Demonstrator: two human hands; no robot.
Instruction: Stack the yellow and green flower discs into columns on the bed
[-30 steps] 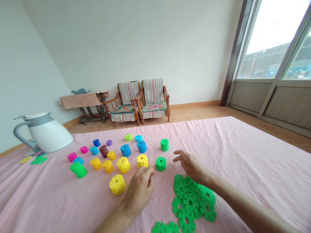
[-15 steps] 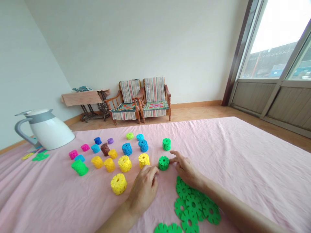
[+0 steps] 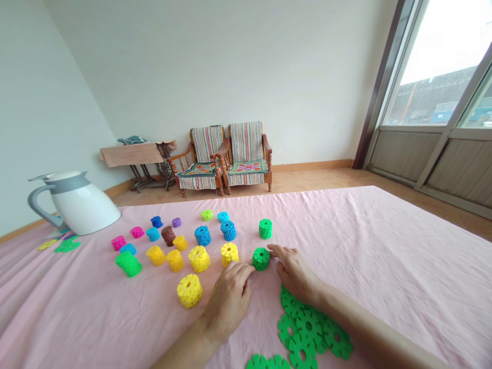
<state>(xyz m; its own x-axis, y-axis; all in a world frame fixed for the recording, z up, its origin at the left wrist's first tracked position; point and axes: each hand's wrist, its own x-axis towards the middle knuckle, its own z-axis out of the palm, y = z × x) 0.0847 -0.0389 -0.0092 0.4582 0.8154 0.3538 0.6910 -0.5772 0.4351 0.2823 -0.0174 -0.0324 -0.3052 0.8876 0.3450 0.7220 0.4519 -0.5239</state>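
Note:
A short stack of green slotted plastic discs (image 3: 261,259) stands upright on the pink cloth between my two hands. At its lower left edge, my left hand (image 3: 230,289) rests palm down, fingers bent, thumb a little apart from the index finger. From the other side my right hand (image 3: 294,269) reaches in, its index finger stretched to the stack's right edge. Neither hand wraps around the stack. Under and below my right wrist lies a spread pile of loose green discs (image 3: 308,324). Just past my left fingers stands a yellow disc stack (image 3: 229,253), partly covered by them.
Another green stack (image 3: 265,229) stands farther back. To the left are several stacks, including a front yellow one (image 3: 189,291), a blue one (image 3: 202,236) and a leaning green one (image 3: 128,264). A white jug (image 3: 86,205) stands at the far left; two wooden chairs (image 3: 246,168) are beyond the table.
My right index finger has come down from above the green stack's side to its right edge. My left hand stays by the stack. The whole view has shifted slightly.

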